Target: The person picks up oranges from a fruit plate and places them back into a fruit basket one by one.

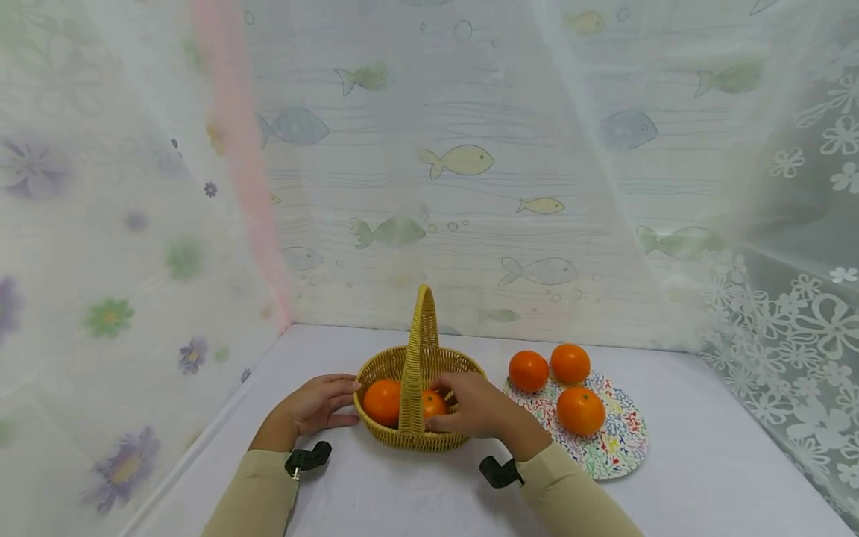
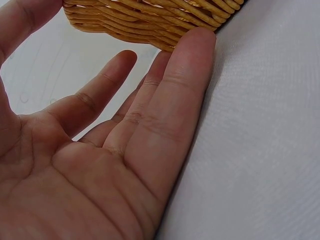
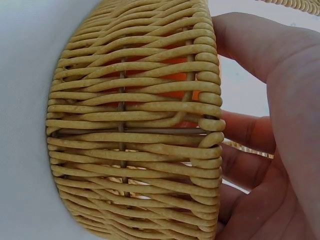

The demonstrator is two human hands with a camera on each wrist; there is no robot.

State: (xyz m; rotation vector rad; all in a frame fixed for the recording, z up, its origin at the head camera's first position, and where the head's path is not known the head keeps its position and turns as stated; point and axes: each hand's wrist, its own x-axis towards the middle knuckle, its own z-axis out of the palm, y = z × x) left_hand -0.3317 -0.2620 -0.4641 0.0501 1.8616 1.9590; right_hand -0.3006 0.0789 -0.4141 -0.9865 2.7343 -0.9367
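A yellow wicker basket [image 1: 421, 358] with a tall arched handle stands on the table. Inside it, one orange [image 1: 382, 403] lies left of the handle and a second orange [image 1: 433, 404] lies right of it. My right hand [image 1: 478, 406] reaches over the basket's right rim, thumb and fingers around the second orange. In the right wrist view the woven wall [image 3: 135, 120] hides most of that fruit and the fingertips. My left hand [image 1: 318, 406] touches the basket's left side with fairly straight fingers; the left wrist view shows its fingertips against the weave [image 2: 150, 20].
Right of the basket lies a round plate [image 1: 624, 440] with a multicoloured pattern. On it sit a left orange [image 1: 528, 371], a back orange [image 1: 570, 363] and a front orange [image 1: 581, 411]. Fish-printed curtain [image 1: 463, 160] hangs behind the white-covered table [image 1: 382, 496].
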